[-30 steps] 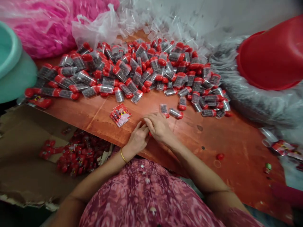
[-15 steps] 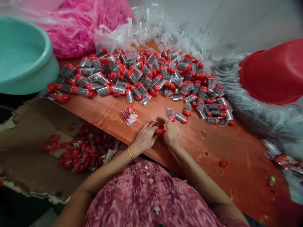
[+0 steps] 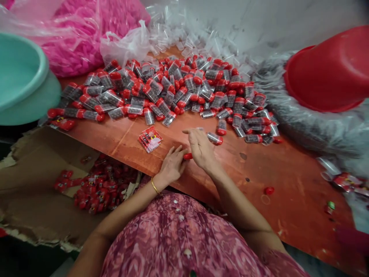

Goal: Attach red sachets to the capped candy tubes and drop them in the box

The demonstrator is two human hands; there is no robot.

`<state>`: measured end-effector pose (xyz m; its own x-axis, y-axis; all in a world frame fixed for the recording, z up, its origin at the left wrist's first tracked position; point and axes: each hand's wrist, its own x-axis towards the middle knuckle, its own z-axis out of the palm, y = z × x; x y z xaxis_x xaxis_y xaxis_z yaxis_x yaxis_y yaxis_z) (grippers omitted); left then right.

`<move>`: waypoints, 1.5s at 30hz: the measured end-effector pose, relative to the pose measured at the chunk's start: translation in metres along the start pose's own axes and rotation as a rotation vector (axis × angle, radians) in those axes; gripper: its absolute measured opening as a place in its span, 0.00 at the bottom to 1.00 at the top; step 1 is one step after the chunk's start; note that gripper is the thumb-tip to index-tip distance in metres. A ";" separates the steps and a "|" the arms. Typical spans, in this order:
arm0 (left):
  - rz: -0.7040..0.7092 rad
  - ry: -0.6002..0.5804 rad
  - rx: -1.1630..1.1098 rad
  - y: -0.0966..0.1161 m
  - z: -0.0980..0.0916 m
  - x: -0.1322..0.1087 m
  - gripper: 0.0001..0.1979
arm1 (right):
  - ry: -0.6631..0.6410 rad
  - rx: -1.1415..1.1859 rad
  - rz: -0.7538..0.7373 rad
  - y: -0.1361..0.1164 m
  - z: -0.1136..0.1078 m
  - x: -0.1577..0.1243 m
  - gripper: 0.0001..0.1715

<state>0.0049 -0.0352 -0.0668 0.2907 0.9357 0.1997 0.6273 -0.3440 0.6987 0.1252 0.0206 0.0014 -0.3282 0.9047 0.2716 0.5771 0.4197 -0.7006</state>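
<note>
One red plastic cap (image 3: 188, 156), probably light and slippery, suits a side pinch. Left hand (image 3: 172, 164) loosely curled, hold unclear; right hand (image 3: 201, 148) nearly flat, seemingly empty.

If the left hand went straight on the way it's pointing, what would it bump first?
Probably the right hand, just ahead of the left hand, though depth is hard to judge from this view.

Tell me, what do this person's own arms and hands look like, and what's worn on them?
The left hand and right hand wear no gloves, and both forearms are uncovered. A thin, gold-coloured bangle circles the left wrist; none shows on the right. Near the right elbow, a sleeve in patterned pink and maroon appears.
</note>
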 end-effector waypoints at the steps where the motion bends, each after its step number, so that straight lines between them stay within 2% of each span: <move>1: -0.003 0.003 -0.003 0.000 0.000 0.000 0.16 | -0.026 -0.026 -0.014 -0.001 -0.001 0.001 0.27; 4: 0.001 -0.002 0.019 0.004 -0.006 -0.003 0.17 | -0.095 -0.030 -0.059 0.005 0.003 -0.012 0.23; 6: 0.020 -0.024 0.064 0.008 -0.018 -0.006 0.17 | -0.129 0.010 -0.068 0.015 0.007 -0.025 0.19; 9: 0.018 0.015 0.142 0.010 -0.048 -0.006 0.17 | -0.066 0.119 0.073 0.030 0.017 -0.039 0.15; 11: -0.053 0.103 0.217 0.002 -0.069 -0.003 0.16 | 0.029 0.126 0.236 0.038 0.023 -0.039 0.16; 13: -0.172 0.169 0.315 -0.014 -0.085 0.003 0.15 | 0.070 0.026 0.352 0.043 0.028 -0.033 0.17; 15: -0.273 0.178 0.390 -0.033 -0.092 0.008 0.15 | 0.066 -0.115 0.349 0.046 0.030 -0.024 0.16; 19: -0.313 0.182 0.430 -0.058 -0.088 0.009 0.14 | 0.097 -0.298 0.113 0.046 0.030 -0.014 0.15; 22: -0.334 0.227 0.423 -0.059 -0.084 0.007 0.11 | 0.111 -0.301 0.005 0.036 0.032 -0.014 0.15; 26: -0.381 0.261 0.354 -0.056 -0.081 0.006 0.11 | 0.017 -0.192 -0.054 0.014 0.044 -0.006 0.15; 29: -0.396 0.346 0.295 -0.056 -0.079 0.005 0.11 | -0.081 -0.059 0.018 0.000 0.058 0.007 0.15; 32: -0.368 0.471 0.240 -0.051 -0.078 0.005 0.11 | -0.135 0.179 0.151 -0.009 0.072 0.021 0.15; 35: -0.320 0.548 0.147 -0.040 -0.078 0.007 0.11 | -0.109 0.518 0.252 -0.013 0.079 0.030 0.18; 38: -0.291 0.577 0.056 -0.028 -0.078 0.010 0.12 | -0.048 0.767 0.319 -0.017 0.075 0.032 0.21; 45: -0.191 0.567 0.112 -0.014 -0.065 0.016 0.11 | 0.062 0.791 0.304 -0.018 0.057 0.021 0.18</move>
<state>-0.0463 -0.0107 -0.0291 -0.2452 0.8669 0.4339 0.7117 -0.1429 0.6878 0.0649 0.0280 -0.0181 -0.1883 0.9820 0.0164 -0.0664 0.0039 -0.9978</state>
